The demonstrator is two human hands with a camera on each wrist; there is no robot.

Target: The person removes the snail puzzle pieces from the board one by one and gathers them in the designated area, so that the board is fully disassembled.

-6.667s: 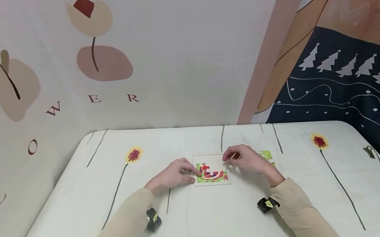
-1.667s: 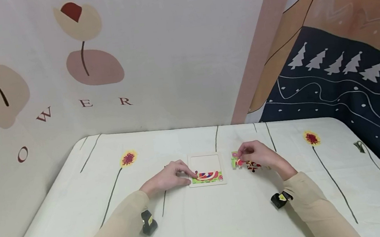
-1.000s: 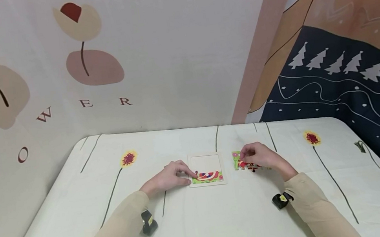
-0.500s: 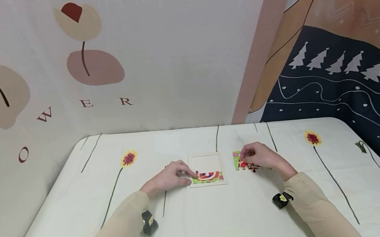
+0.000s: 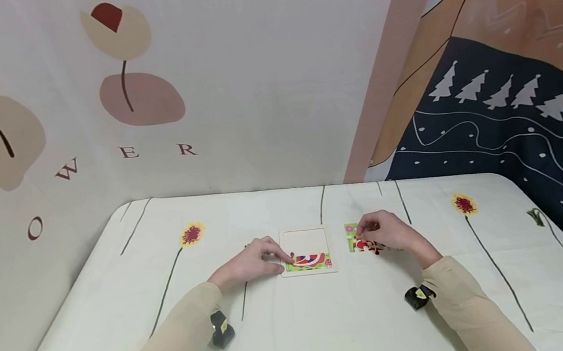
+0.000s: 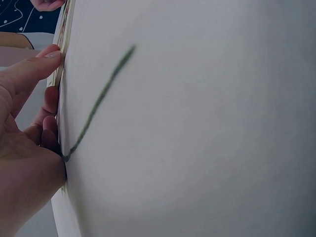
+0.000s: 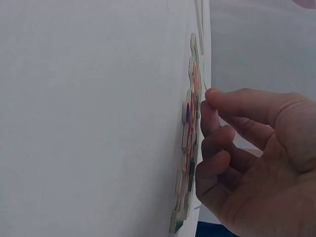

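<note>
A square puzzle board with a pale frame lies on the table; colourful pieces fill its lower part, and its upper part shows bare. My left hand rests at its left edge, index finger extended onto the lower left pieces, thumb by the frame. In the left wrist view the thumb and fingers lie along the board's edge. To the right of the board, my right hand is over several loose puzzle pieces, thumb and index fingertips together. I cannot tell whether they pinch a piece. The hand hides part of the group.
A white cloth printed with sunflowers and stems covers the table. Behind it hangs a patterned backdrop. A small black camera is worn on each wrist, such as the right one.
Since the oldest frame, red pieces have left the board's middle and my right hand has moved right to the loose pieces. There the loose pieces shifted slightly; the last second shows little motion.
</note>
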